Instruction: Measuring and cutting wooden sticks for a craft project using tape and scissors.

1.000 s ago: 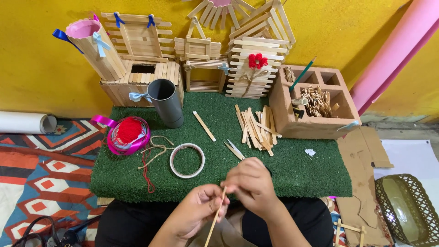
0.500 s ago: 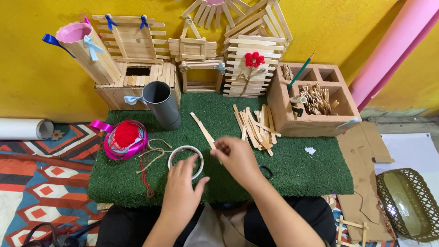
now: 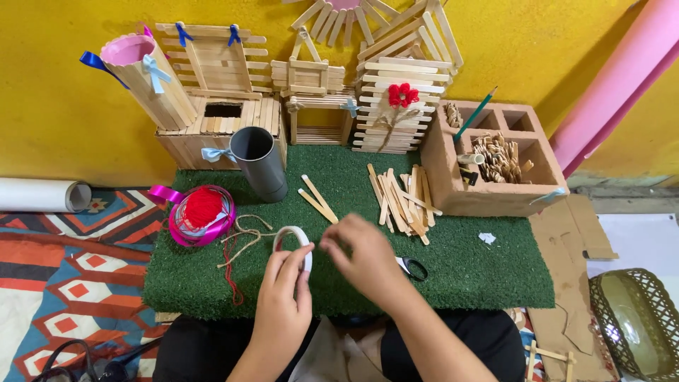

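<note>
My left hand (image 3: 283, 301) grips a white tape roll (image 3: 294, 240), lifted and tilted just above the green turf mat (image 3: 481, 272). My right hand (image 3: 364, 258) hovers right beside the roll, fingers curled and blurred, with nothing clearly in it. Two flat wooden sticks (image 3: 318, 199) lie on the mat just beyond the hands. Further right sits a loose pile of sticks (image 3: 402, 198). Scissors (image 3: 411, 267) peek out from under my right wrist.
A grey tube (image 3: 260, 163) stands at the back of the mat. A pink ribbon spool with red yarn (image 3: 203, 212) and loose twine (image 3: 244, 237) lie left. Stick-built models (image 3: 311, 92) line the yellow wall. A brick-coloured box (image 3: 495, 159) holds wood pieces. A wicker basket (image 3: 640, 322) sits right.
One stick held in both hands a second ago is no longer held. My left hand took hold of the tape roll and lifted it; my right hand came back beside it.
</note>
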